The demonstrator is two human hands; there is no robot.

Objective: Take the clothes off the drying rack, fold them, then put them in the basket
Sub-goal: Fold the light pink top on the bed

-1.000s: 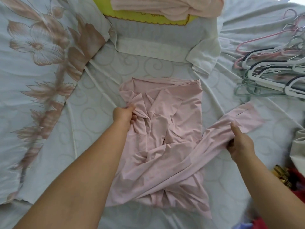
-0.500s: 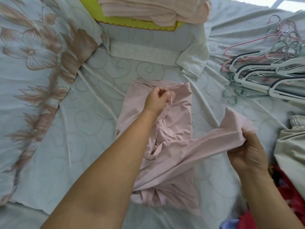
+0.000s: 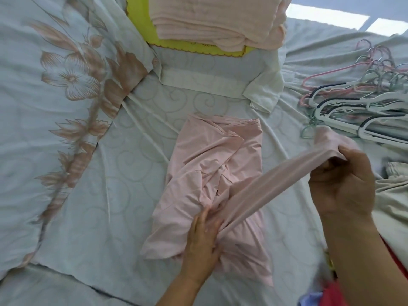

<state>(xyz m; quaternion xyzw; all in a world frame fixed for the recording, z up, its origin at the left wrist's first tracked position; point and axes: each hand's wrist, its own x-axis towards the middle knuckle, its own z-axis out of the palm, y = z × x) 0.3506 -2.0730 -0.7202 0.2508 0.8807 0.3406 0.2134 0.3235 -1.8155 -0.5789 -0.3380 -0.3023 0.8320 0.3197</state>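
Since the last frame our left hand dropped from the top of the pale pink stretchy garment to its lower half. We see flat fingers pressing it onto the bed. Our right hand grips one long end of it, lifted taut. Heap of plastic coat hangers lies just beyond the right hand, beige crumpled cloth beside it. Underneath is the pale swirl-patterned bedsheet, with a floral quilt at left

Pink garment soft matt cloth; hangers smooth plastic.

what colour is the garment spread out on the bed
Plain pale pink, no print. The garment shows best in the head view, the only one.
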